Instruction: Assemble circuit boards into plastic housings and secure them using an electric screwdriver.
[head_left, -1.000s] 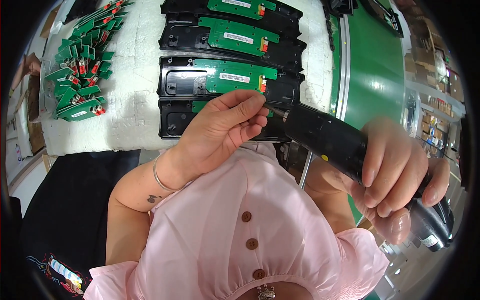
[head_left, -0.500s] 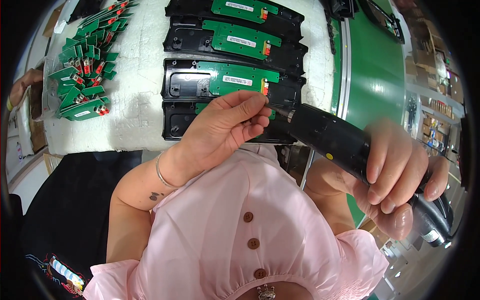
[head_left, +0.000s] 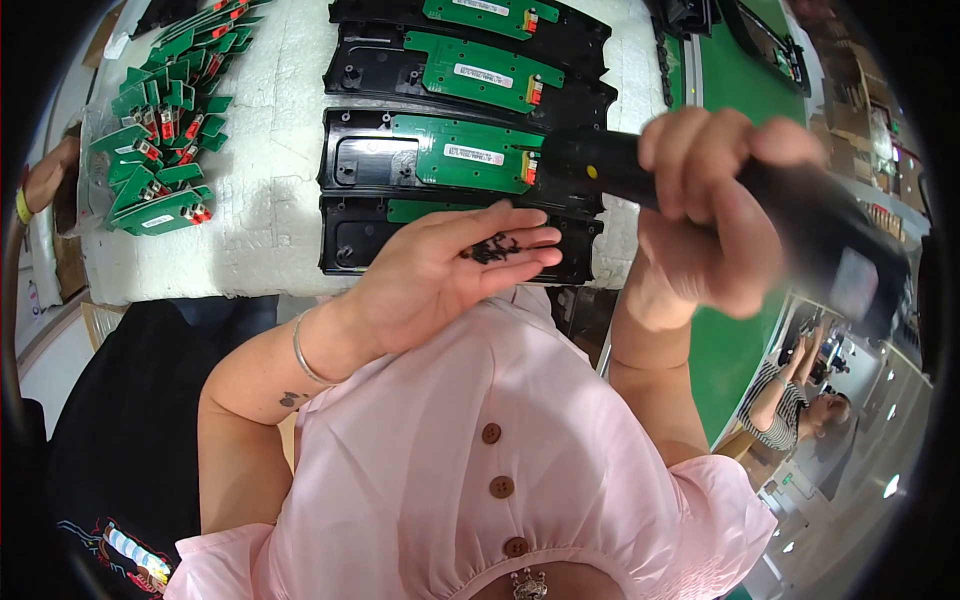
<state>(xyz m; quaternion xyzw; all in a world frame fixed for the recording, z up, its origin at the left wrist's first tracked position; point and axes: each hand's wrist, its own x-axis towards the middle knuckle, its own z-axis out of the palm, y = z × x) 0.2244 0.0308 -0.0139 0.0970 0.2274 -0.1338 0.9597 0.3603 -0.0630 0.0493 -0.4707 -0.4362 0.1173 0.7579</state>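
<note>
Palm up, my left hand [head_left: 415, 270] cups several small black screws [head_left: 492, 248], its fingers stretched out but close together. My right hand [head_left: 712, 205] is wrapped round a black electric screwdriver [head_left: 612, 168], blurred toward its rear end. The driver's tip meets the right end of a green circuit board [head_left: 435, 160], beside a red and yellow connector [head_left: 529, 168]; the exact contact point is hard to see. That board lies in a curved black plastic panel [head_left: 355, 150]. Partly behind my left hand, a nearer black panel [head_left: 345, 240] also holds a green board.
Farther back, more black panels [head_left: 375, 62] with boards lie in a row on a white foam block [head_left: 270, 180]. Loose green boards [head_left: 165, 140] with red connectors are heaped at left. Another person's hand [head_left: 48, 180] shows at the left edge; a person [head_left: 785, 405] sits at right.
My left hand has turned from a pinch near the driver tip to an upturned palm showing screws. The screwdriver has swung up and away, its tip now at the third panel's board.
</note>
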